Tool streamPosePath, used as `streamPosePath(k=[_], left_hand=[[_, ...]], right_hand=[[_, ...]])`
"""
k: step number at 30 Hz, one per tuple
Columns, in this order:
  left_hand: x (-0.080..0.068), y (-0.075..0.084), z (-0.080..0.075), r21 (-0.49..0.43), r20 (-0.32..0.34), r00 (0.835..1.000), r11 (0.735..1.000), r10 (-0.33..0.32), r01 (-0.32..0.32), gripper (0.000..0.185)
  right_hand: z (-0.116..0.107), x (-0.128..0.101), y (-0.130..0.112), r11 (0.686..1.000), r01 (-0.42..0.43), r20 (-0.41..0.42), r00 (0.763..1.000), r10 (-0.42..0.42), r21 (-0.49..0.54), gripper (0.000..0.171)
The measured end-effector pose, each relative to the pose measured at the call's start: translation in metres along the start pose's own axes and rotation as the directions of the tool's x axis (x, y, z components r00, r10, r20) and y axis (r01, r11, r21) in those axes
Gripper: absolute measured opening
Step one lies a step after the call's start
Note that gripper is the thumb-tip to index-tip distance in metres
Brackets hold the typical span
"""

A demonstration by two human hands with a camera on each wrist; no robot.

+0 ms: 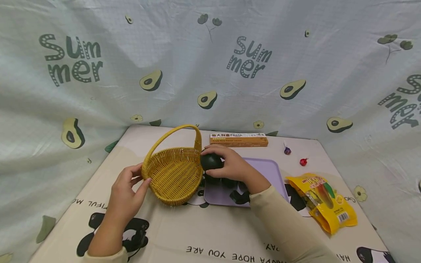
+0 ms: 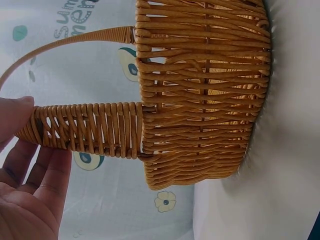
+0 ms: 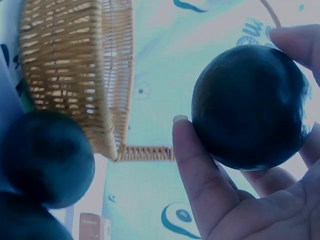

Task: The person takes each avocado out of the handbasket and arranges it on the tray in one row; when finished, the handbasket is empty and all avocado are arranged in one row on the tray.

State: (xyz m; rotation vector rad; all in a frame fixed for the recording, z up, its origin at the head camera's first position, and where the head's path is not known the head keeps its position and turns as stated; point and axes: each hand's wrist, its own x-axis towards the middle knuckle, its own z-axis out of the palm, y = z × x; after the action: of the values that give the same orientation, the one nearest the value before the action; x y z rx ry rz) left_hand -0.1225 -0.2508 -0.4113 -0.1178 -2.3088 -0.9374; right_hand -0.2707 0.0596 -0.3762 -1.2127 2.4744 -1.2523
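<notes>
My left hand (image 1: 126, 195) pinches the handle (image 2: 90, 129) of a yellow-brown wicker basket (image 1: 174, 175) between thumb and fingers, low on the handle's left side. The basket stands upright on the table, with nothing inside it. In my right hand (image 1: 231, 166) is a smooth, dark green-black ball (image 3: 250, 107), gripped by fingers and thumb. It is held at the basket's right rim, above a light purple tray (image 1: 268, 170). More dark balls (image 3: 47, 159) of the same look sit on the tray, partly hidden under my right hand in the head view.
Behind the tray lies a long pasta box (image 1: 238, 140). At the right are a purple-wrapped lollipop (image 1: 287, 150), a small red candy (image 1: 303, 162) and a yellow mango-print bag (image 1: 323, 202). A printed cloth (image 1: 177, 44) hangs behind and around the table.
</notes>
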Motion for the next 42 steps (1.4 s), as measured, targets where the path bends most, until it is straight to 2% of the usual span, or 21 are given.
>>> streamPosePath(k=[4,7,19,28,36,42], left_hand=[[-0.001,0.001,0.0,0.002,0.008,1.0,1.0,-0.019,0.019,0.051],[-0.002,0.001,0.0,0.011,0.012,1.0,1.0,-0.029,0.029,0.052],[-0.002,0.001,0.0,0.012,0.0,1.0,1.0,-0.02,0.02,0.052],[-0.001,0.0,0.001,0.001,0.0,1.0,1.0,-0.024,0.024,0.052],[-0.001,0.001,0.002,0.004,0.0,1.0,1.0,-0.03,0.03,0.052],[-0.001,0.001,0.002,0.012,0.003,0.999,0.999,-0.036,0.036,0.052]], right_hand=[[-0.003,-0.005,0.005,1.0,-0.009,-0.029,1.0,0.009,-0.001,0.053],[-0.005,-0.01,0.008,0.999,-0.006,-0.053,0.999,0.008,0.035,0.053],[-0.017,-0.031,0.021,0.988,-0.057,-0.163,0.983,0.081,0.146,0.051],[-0.024,-0.049,0.033,0.97,-0.156,-0.251,0.947,0.2,0.185,0.054],[-0.033,-0.065,0.044,0.953,-0.192,-0.321,0.91,0.262,0.233,0.053],[-0.035,-0.077,0.057,0.948,-0.217,-0.352,0.89,0.289,0.231,0.054]])
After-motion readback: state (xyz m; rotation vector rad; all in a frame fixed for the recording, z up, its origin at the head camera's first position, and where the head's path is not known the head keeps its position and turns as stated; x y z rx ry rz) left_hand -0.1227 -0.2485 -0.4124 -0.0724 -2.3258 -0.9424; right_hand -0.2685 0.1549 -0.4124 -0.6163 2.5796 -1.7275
